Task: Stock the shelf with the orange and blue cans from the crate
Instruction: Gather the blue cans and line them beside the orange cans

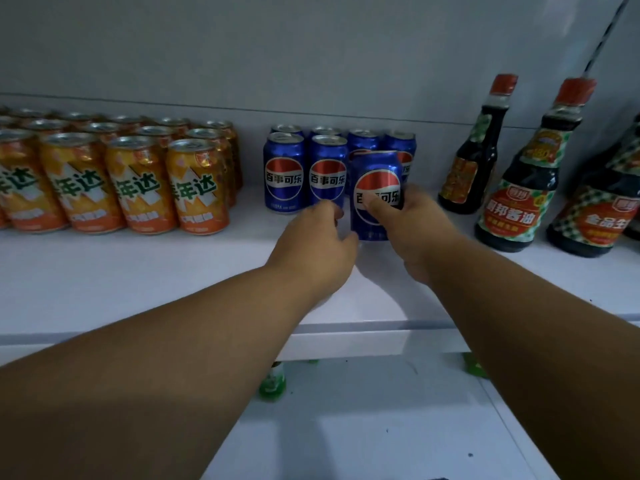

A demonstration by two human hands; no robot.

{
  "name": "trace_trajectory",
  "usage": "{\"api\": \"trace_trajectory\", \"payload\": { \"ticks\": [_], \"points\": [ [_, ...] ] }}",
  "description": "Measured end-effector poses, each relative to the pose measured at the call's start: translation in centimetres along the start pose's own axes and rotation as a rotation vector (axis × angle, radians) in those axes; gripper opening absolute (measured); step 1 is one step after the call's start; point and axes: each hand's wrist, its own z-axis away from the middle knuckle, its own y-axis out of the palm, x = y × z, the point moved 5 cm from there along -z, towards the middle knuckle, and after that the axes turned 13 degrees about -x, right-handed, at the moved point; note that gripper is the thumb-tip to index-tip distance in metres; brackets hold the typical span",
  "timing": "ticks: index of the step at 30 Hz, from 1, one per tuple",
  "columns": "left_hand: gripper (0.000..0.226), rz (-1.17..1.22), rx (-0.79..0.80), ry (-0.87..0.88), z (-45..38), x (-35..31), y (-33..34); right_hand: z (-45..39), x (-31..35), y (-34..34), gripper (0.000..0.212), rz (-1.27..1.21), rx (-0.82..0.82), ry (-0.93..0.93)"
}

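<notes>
From the head camera, your right hand (405, 220) grips the blue aluminium cola can with the red, white and blue roundel (375, 195), thumb across its label and fingers wrapped round its right side. The can stands, or very nearly stands, on the white shelf board (138, 282), just in front of the group of matching blue cans (304, 171) and a little proud of their front row. Your left hand (320, 244) sits just beside the can's lower left, fingers curled; whether they touch the can or hold anything I cannot tell.

Expect a rigid, smooth cylinder, probably full and so fairly weighty for its size, with thin walls that dent under a hard squeeze and a glossy skin that may slip. I would hold it round the middle of the body, as you do now, and set it down flat so that it does not tip into its neighbours.

The blue cans read 百事可乐, the Pepsi name. To the left, well apart, the block of orange aluminium soda cans (138, 181) shows large white characters, of which 年达 reads clearly. To the right stand dark glass-look sauce bottles with red caps (519, 188); one label reads 厨邦酱油, another begins 金品. Smaller print is too blurred.
</notes>
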Motion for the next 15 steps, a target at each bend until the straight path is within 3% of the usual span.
{"api": "trace_trajectory", "payload": {
  "ticks": [5, 9, 15],
  "points": [
    [0.060, -0.036, 0.019, 0.000, -0.1, 0.5, 0.8, -1.3, -1.1, 0.1, 0.035, 0.028, 0.000, -0.028],
    [0.063, -0.014, 0.008, -0.011, -0.4, 0.7, 0.8, -1.7, -1.2, -0.2, 0.044, 0.062, -0.058, -0.104],
    [0.055, 0.011, -0.016, -0.030, -0.8, 0.9, 0.5, -4.1, -0.7, 0.6, 0.054, 0.146, -0.173, -0.117]
  ]
}}
